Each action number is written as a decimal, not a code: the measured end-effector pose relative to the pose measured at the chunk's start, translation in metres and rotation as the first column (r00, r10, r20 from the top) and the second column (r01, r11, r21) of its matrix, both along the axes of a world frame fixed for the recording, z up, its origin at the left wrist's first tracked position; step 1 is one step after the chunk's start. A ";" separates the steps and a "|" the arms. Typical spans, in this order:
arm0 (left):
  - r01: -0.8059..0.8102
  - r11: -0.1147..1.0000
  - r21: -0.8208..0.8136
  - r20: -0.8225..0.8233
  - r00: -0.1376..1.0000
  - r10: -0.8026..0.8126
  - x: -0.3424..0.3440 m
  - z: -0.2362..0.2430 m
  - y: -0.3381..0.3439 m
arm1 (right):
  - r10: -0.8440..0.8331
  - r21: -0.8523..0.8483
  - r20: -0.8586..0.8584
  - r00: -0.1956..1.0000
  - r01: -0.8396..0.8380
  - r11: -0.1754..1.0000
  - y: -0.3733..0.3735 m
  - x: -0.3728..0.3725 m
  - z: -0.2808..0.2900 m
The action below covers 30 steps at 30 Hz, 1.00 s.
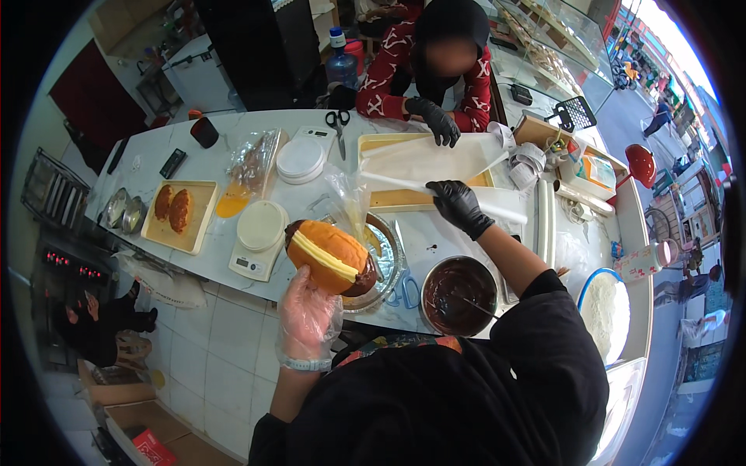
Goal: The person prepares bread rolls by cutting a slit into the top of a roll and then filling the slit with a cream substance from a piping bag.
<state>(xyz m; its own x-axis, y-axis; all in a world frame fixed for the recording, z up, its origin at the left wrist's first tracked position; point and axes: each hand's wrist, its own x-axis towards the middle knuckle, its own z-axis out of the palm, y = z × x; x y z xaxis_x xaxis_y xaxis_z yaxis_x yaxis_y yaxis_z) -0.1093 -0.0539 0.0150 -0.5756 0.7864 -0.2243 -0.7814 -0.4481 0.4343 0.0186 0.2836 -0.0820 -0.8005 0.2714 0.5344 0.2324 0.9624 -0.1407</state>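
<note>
Here, the left hand (308, 314) grips a big bun (326, 255), its fingers partly hidden; the right hand's (460, 208) fingers pinch some white paper (427, 161).

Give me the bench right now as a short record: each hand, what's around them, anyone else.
left hand: clear glove, holding a bread roll with a yellow stripe and dark brown ends
right hand: black glove, at the near edge of the white paper; grip unclear
under paper: cream tray
near person: bowl of dark brown mixture; blue-handled scissors
across bench: co-worker's black-gloved hand, over the paper
</note>
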 end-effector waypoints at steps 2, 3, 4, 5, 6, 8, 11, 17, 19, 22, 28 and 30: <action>-0.006 1.000 -0.007 -0.001 1.000 0.006 0.000 0.000 0.000 | -0.068 0.108 0.009 0.998 0.066 0.992 0.010 0.000 0.007; 0.009 1.000 -0.006 0.000 1.000 -0.009 0.000 0.001 0.001 | -0.131 0.174 0.034 0.991 0.123 0.977 0.016 0.001 0.010; 0.026 1.000 -0.004 0.000 1.000 -0.026 0.001 0.002 0.001 | -0.200 0.184 0.087 0.976 0.181 0.966 0.026 0.001 0.008; 0.029 1.000 -0.004 0.001 1.000 -0.029 0.002 0.001 0.002 | -0.217 0.161 0.148 0.965 0.193 0.968 0.035 0.003 0.005; 0.036 0.999 -0.006 0.006 0.999 -0.036 0.002 0.001 0.003 | -0.197 0.146 0.159 0.967 0.175 0.974 0.039 0.002 0.003; 0.042 0.999 -0.005 0.009 0.999 -0.041 0.002 0.001 0.003 | -0.140 0.058 0.172 0.975 0.131 0.990 0.041 0.001 -0.004; 0.009 0.999 -0.045 0.017 1.000 -0.008 0.001 -0.001 0.000 | -0.001 -0.153 0.249 0.968 0.040 0.987 0.015 -0.007 -0.003; 0.030 0.999 -0.025 0.005 1.000 -0.030 -0.002 -0.001 -0.003 | 0.179 -0.216 0.303 0.936 -0.115 0.970 0.023 0.008 -0.014; 0.025 0.999 -0.023 0.011 1.000 -0.025 0.000 0.000 -0.001 | 0.269 -0.220 0.188 0.944 -0.227 0.949 0.033 0.005 -0.017; 0.032 0.999 -0.034 0.025 0.999 -0.032 0.001 0.000 -0.001 | 0.108 -0.246 0.485 0.868 0.017 0.969 0.043 -0.006 -0.023; 0.008 0.999 -0.032 0.019 1.000 -0.008 -0.002 -0.004 -0.005 | 0.026 -0.227 0.800 0.599 0.261 0.938 0.037 -0.044 -0.019; 0.029 0.999 -0.017 0.028 0.999 -0.029 -0.002 -0.003 -0.002 | 0.021 -0.236 0.789 0.614 0.271 0.933 0.037 -0.042 -0.013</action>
